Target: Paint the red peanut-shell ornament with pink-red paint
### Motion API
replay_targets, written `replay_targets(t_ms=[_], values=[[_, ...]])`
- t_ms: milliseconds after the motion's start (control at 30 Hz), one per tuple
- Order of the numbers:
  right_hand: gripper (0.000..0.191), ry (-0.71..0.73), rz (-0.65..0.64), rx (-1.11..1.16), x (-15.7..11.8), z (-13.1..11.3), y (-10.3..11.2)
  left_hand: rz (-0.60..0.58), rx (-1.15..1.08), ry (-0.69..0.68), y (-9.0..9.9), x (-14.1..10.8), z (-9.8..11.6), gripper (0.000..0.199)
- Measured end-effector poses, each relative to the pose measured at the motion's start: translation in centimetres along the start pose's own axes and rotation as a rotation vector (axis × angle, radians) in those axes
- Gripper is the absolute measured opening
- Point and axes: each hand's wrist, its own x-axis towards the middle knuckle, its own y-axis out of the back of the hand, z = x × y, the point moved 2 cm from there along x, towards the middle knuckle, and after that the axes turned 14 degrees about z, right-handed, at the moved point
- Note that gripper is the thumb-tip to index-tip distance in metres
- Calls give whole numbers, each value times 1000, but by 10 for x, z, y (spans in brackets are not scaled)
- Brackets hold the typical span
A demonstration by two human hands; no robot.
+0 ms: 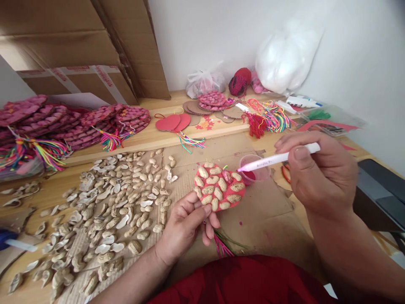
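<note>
My left hand (190,219) grips the lower edge of a round red disc (210,188) covered with peanut shells, its thumb on the front. One shell (227,176) near the top right is coloured pink; the others are plain tan. A bundle of coloured strings (223,245) hangs below the disc. Between the fingers of my right hand (319,173) is a white paint marker (272,161), its pink tip pointing left, close to the disc's upper right edge. Behind that tip stands a small clear cup (255,169) with pink-red paint inside.
Peanut shells (126,202) lie scattered over cardboard on the left. Stacks of pink shell discs (79,122) with tassels stand at the back left. Red discs (172,121), yarn (239,82), and a white plastic bag (283,59) sit behind. A black device (379,194) lies right.
</note>
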Motion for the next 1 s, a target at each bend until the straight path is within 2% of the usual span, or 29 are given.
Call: replay_targets(t_ms=[133, 333, 667, 1000], values=[[13, -102, -134, 113, -4, 3, -5, -5, -27, 20, 0, 0, 1, 23], [13, -107, -219, 87, -6, 3, -8, -36, -52, 14, 1, 0, 2, 17], [11, -68, -153, 48, -7, 5, -8, -58, -56, 29, 2, -1, 0, 16], [12, -71, -211, 93, -10, 5, -8, -33, -77, 15, 3, 1, 1, 16]])
